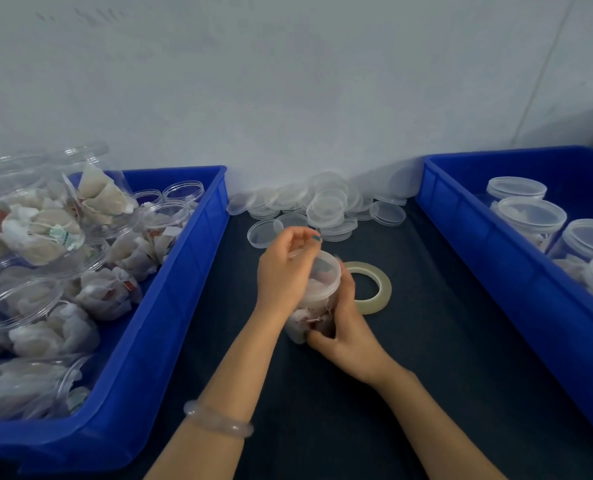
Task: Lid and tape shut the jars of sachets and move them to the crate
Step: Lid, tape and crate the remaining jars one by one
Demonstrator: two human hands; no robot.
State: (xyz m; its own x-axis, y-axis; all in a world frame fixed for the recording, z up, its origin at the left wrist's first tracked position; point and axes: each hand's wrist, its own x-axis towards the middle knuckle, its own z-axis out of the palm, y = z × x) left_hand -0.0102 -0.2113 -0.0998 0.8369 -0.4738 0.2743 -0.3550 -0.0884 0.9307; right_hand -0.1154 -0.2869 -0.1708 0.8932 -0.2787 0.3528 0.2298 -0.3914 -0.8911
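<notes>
A clear jar of sachets [314, 308] stands on the dark table mat in the middle, with a clear lid [326, 268] on its mouth. My right hand [345, 336] grips the jar's lower body from the right. My left hand [284, 268] curls over the lid's left rim, fingers bent on its top. A roll of clear tape [374, 294] lies flat just right of the jar. The blue crate [468, 216] at the right holds several lidded jars [530, 216].
A pile of loose clear lids [322, 206] lies against the wall behind the jar. A blue crate [184, 271] at the left is full of open jars of sachets [42, 237]. Dark mat lies between the crates.
</notes>
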